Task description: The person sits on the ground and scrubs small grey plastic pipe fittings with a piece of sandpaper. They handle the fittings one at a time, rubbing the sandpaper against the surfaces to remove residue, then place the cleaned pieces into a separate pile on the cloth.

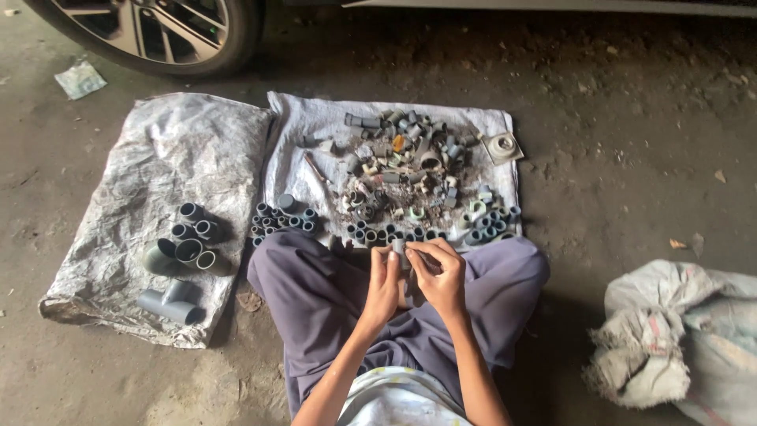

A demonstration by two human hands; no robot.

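The grey pipe fitting (pixel 402 254) sits upright between my hands above my lap, its long axis running toward the sorted pile. My left hand (pixel 384 285) and right hand (pixel 438 276) are both pinched on it, fingertips meeting. One white cloth (pixel 315 126) ahead carries many small fittings; one grey sack (pixel 150 166) to my left holds about seven larger ones.

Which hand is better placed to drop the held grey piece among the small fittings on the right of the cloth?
Probably right. The right hand pinches the grey piece from above and sits nearer the right-side small fittings; the left hand supports it.
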